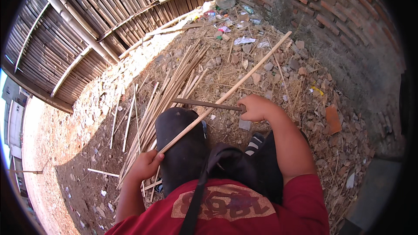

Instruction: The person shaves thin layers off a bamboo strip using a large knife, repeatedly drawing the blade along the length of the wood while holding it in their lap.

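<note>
My left hand (pixel 143 166) grips the lower end of a long pale bamboo strip (pixel 256 69), thumb pressed along it. The strip slants up and away to the right, passing over my left knee (pixel 174 126). In my right hand (pixel 254 107), fingers are wrapped round the handle of a machete (pixel 200 103) with a narrow dark blade. Its blade points left and crosses the strip a little beyond the knee; whether the edge touches the strip I cannot tell. Most of the machete's handle is hidden inside my fist.
A pile of bamboo strips (pixel 178 75) lies left of my knee, with several loose ones nearby. Rubble and litter (pixel 244 41) cover the ground. A bamboo-slat wall (pixel 130 4) stands far left, a brick wall (pixel 335 13) at right. An orange tile piece (pixel 333 120) lies right.
</note>
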The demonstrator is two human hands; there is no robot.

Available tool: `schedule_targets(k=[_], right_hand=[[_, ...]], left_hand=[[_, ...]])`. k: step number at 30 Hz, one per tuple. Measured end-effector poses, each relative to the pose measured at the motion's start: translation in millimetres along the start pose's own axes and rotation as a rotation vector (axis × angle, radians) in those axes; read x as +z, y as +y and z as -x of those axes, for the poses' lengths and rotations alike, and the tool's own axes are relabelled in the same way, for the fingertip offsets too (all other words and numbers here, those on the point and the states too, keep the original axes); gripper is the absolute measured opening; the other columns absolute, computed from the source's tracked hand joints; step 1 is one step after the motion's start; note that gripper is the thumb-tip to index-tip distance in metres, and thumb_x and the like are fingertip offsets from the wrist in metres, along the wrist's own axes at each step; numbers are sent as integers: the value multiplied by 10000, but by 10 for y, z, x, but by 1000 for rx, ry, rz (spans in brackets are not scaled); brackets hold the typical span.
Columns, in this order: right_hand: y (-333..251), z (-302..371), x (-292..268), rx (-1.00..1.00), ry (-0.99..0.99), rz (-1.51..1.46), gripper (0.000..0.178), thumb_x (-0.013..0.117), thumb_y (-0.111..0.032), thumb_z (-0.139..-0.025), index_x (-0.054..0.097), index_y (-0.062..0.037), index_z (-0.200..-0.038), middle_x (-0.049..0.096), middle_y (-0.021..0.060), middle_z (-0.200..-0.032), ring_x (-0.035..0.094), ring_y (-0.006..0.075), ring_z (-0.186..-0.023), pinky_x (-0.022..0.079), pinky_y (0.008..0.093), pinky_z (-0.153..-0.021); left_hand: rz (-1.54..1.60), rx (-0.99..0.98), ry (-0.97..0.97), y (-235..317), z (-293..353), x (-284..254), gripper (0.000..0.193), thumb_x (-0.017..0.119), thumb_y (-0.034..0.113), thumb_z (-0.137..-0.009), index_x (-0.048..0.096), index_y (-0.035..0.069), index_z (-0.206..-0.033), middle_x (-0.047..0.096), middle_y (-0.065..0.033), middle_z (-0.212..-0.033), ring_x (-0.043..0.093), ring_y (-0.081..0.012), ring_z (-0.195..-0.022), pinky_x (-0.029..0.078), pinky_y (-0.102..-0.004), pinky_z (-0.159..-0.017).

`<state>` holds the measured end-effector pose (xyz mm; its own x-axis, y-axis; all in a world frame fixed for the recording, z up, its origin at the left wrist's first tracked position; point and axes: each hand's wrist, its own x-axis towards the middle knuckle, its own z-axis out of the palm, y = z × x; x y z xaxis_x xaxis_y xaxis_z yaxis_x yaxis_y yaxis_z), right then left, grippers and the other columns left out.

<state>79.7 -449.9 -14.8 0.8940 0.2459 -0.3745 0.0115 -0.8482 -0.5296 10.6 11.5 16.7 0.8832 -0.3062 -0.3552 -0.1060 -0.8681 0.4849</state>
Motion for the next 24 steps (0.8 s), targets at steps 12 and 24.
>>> schedule_targets(k=[12,24], right_hand=[[-93,38,-13,-118,68,-65,401,734,-249,-712,697,-4,-1028,660,150,-772,654,236,-666,526,386,-629],[110,-77,-54,6,66,-147,346,723,-194,-707,684,-1,-992,662,113,-730,645,232,-653,508,389,-605]], left_hand=[[50,30,19,-16,-11,26,509,512,436,-1022,617,-32,-852,628,-248,-723,648,-430,-718,474,-499,-665],[-123,72,241,-31,-12,263,429,542,393,-1008,565,15,-806,626,-255,-710,628,-483,-714,465,-558,-622]])
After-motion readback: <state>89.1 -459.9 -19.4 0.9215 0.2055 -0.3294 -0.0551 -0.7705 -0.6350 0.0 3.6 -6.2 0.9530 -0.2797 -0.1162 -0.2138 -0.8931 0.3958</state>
